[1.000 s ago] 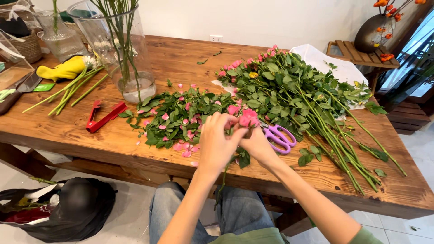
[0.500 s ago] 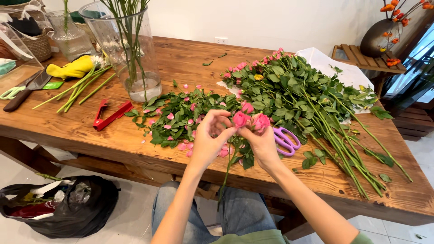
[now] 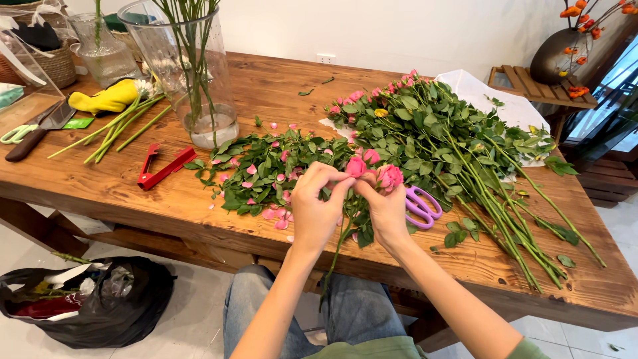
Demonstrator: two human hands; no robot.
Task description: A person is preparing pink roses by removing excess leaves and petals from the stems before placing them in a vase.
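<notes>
Pink spray rose stem (image 3: 345,219) sits mid-frame above the surface (image 3: 119,193), its long axis dropping toward your lap; your left hand (image 3: 316,213) and right hand (image 3: 385,209) both pinch its blooms (image 3: 372,169).

We've got a tall glass vase (image 3: 199,73) with green stems on the wooden table (image 3: 266,86), red pruners (image 3: 161,169) lying just beside it, and a yellow glove (image 3: 106,98) further left. Purple scissors (image 3: 421,206) sit near the front edge, and down on the floor there's a black trash bag (image 3: 100,299).
</notes>
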